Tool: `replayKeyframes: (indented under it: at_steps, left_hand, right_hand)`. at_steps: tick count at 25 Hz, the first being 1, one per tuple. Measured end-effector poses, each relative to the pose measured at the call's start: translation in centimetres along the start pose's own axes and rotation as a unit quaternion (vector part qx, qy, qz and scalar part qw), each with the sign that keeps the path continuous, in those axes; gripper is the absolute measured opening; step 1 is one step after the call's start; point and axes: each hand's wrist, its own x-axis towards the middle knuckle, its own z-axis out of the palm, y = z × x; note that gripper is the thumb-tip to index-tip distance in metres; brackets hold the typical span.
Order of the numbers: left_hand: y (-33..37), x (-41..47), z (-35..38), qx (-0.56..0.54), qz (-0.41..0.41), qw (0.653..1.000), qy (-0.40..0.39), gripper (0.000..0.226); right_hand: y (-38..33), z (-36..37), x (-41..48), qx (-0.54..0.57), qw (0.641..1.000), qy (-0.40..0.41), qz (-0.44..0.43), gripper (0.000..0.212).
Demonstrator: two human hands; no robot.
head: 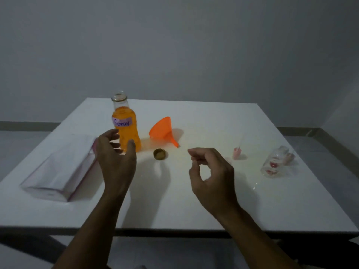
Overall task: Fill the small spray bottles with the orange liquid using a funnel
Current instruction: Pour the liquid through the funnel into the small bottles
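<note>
The white table point(194, 200) runs from a dark near edge at the bottom to a far edge against the grey wall; its left and right sides slant outward toward the viewer; the broad stretch of tabletop in front of the hands lies bare, as does the far right quarter.

A clear bottle of orange liquid point(127, 131), uncapped and labelled "Spray", stands upright left of centre; its gold cap point(160, 153) lies just to the right of its base; an orange funnel point(162, 130) lies on its side beyond the cap, spout pointing right and toward the viewer. A white packet point(58, 167) lies near the left edge. On the right, a small spray bottle point(273, 163) with a pink flower print lies tipped over near the right edge; a pink spray-pump top point(237, 152) stands apart to its left.

The left hand point(116, 158) is spread open, fingers curved just before the bottle's lower part, holding nothing; whether it touches the glass cannot be told; the right hand point(211, 171) hovers loosely curled over the table's centre, empty.
</note>
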Motion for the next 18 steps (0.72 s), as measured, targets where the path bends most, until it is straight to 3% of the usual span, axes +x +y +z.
replayKeyframes:
  at_steps: [4, 6, 11, 18]
  left_hand:
    - [-2.3, 3.0, 1.3, 0.000, -0.056, 0.998, 0.001, 0.077]
    - [-3.1, 4.2, 2.1, -0.003, -0.058, 0.998, -0.029, 0.085]
    - [-4.8, 6.2, 2.9, -0.040, -0.036, 0.997, -0.064, 0.075]
    - [-5.5, 7.5, 2.5, 0.016, -0.045, 0.997, -0.055, 0.069]
  right_hand:
    - [0.7, 5.8, 4.8, 0.005, 0.990, -0.078, 0.121, 0.031]
    - [1.7, 8.4, 7.4, -0.022, 0.974, -0.120, 0.190, 0.047]
    - [4.4, 13.5, 11.4, -0.059, 0.934, -0.200, 0.290, 0.103]
    - [4.5, 15.5, 12.9, -0.057, 0.929, -0.190, 0.314, 0.105]
